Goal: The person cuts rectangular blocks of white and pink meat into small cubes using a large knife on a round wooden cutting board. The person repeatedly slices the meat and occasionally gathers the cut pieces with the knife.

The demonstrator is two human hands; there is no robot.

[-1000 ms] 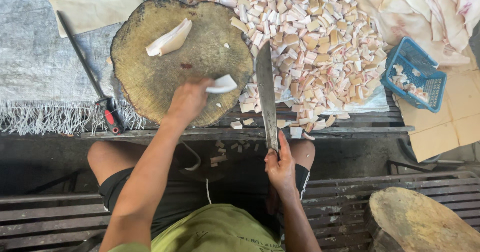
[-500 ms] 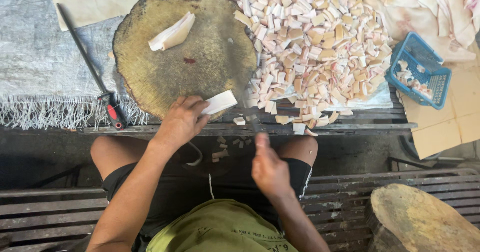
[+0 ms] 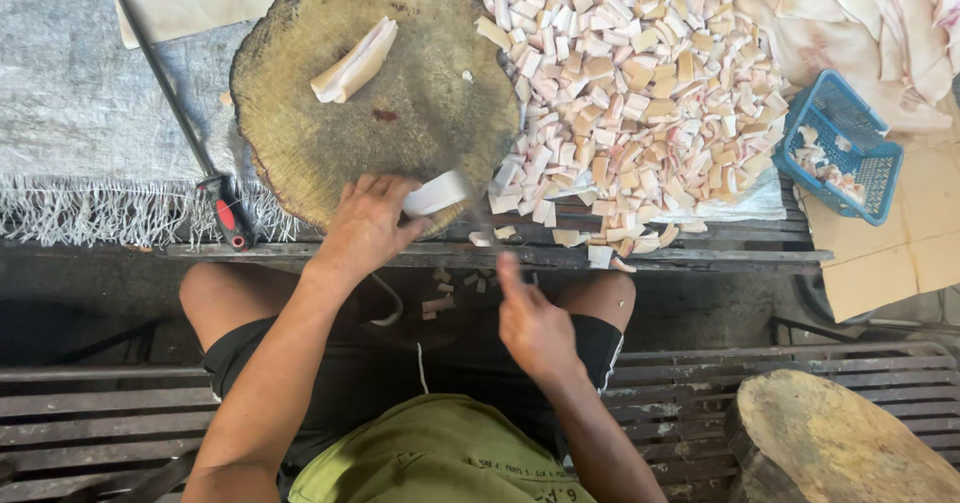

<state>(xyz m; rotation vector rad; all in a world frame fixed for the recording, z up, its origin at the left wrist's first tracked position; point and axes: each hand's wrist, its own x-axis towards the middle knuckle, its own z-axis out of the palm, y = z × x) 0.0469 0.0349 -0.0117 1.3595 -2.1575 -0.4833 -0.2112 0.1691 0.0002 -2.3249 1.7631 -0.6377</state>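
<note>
Two hands at work: left hand [image 3: 368, 225] pinning pale strip [image 3: 436, 194] flat on chopping block [image 3: 380, 113] edge for steadiness, right hand [image 3: 533, 323] clenched low, its contents impossible to tell.

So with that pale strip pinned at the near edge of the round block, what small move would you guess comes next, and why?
Probably a chop across the pale strip. The left hand pins it flat on the round wooden block, one end poking out toward the heap of cut pieces. The right hand hovers just below the block's edge; what it holds is too blurred to tell.
</note>
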